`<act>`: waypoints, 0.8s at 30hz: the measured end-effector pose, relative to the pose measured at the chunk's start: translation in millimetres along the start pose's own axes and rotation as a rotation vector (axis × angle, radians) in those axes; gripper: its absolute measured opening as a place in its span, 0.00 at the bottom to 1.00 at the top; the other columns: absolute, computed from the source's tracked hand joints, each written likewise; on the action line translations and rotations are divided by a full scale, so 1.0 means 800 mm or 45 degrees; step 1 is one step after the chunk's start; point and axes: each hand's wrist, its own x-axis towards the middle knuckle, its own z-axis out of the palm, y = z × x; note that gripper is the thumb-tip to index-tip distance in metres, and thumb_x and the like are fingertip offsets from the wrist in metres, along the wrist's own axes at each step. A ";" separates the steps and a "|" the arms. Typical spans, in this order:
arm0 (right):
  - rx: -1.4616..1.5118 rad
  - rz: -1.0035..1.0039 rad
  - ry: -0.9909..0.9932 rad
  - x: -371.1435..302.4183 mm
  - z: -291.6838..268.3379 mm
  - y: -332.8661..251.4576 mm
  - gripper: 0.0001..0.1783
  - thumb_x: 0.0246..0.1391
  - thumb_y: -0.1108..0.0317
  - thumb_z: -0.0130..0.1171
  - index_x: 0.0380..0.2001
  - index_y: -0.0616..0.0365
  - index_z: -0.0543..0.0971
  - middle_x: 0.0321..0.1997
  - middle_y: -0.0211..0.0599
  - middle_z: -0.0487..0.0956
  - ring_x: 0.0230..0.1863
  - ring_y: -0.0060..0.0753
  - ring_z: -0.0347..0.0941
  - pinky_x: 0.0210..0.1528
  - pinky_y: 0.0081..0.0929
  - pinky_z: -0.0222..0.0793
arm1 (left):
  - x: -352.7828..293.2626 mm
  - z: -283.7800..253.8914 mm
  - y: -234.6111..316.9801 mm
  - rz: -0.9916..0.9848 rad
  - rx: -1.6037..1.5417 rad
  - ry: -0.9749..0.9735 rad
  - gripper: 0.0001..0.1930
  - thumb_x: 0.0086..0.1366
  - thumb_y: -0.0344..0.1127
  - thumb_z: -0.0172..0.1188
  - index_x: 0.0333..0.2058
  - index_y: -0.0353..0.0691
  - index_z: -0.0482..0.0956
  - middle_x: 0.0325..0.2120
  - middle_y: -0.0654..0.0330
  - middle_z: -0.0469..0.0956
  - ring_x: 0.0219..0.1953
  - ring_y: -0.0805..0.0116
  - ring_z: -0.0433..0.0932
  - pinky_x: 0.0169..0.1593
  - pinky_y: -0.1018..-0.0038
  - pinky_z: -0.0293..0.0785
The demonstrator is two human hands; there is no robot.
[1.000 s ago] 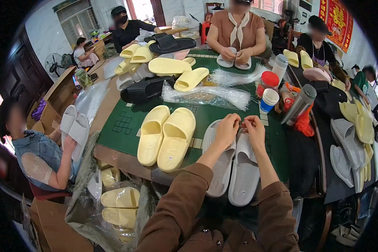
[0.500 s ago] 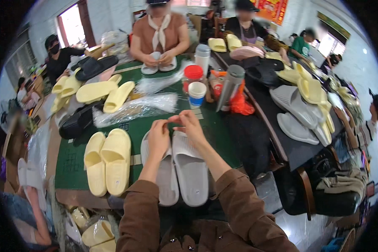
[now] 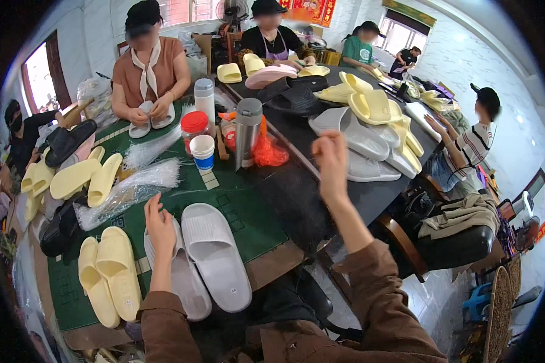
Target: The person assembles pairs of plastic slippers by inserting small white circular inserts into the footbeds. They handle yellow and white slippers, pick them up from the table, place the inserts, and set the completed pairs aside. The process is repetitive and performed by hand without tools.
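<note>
A pair of grey slippers lies side by side near the table's front edge, soles down. Over the left grey slipper (image 3: 191,290) is my left hand (image 3: 159,227), its fingers stretched out and holding nothing; it hides part of the strap. The right grey slipper (image 3: 217,254) shows whole, with a small pale label on its heel. My right hand (image 3: 332,163) is raised off to the right, in front of a stack of grey slippers (image 3: 357,136) on the black table. Its fingers look bent and are smeared by motion. A pair of yellow slippers (image 3: 118,272) stands left of my left hand.
On the green mat (image 3: 254,212) are clear plastic bags (image 3: 133,190), a white-and-blue cup (image 3: 202,154), a red-lidded jar (image 3: 195,127) and a steel flask (image 3: 247,133). More yellow and black slippers lie left. Co-workers sit around the tables. A black chair (image 3: 460,242) stands right.
My hands were together above the toes of the grey slippers. They have parted: the right went up and right toward the stack, the left stayed by the left slipper. The view has turned right.
</note>
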 end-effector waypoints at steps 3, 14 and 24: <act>-0.454 -0.302 0.179 0.057 -0.098 0.002 0.09 0.60 0.72 0.45 0.41 0.62 0.71 0.26 0.29 0.68 0.29 0.22 0.62 0.35 0.21 0.60 | 0.007 -0.005 0.018 0.128 -0.022 0.053 0.21 0.60 0.17 0.47 0.52 0.37 0.73 0.51 0.52 0.70 0.47 0.59 0.75 0.48 0.70 0.72; -1.642 -0.161 0.364 0.257 -0.248 0.067 0.36 0.55 0.45 0.55 0.59 0.59 0.67 0.62 0.49 0.67 0.62 0.48 0.64 0.61 0.40 0.60 | -0.118 -0.100 0.151 0.071 0.300 -0.250 0.18 0.56 0.25 0.56 0.48 0.36 0.74 0.40 0.47 0.72 0.46 0.48 0.72 0.50 0.61 0.68; -1.392 -0.095 0.058 0.389 -0.391 0.065 0.22 0.59 0.49 0.55 0.41 0.59 0.77 0.36 0.31 0.75 0.39 0.28 0.68 0.42 0.28 0.63 | -0.176 -0.052 0.113 0.107 0.768 -0.359 0.24 0.59 0.42 0.59 0.54 0.42 0.70 0.55 0.38 0.63 0.57 0.34 0.60 0.62 0.42 0.48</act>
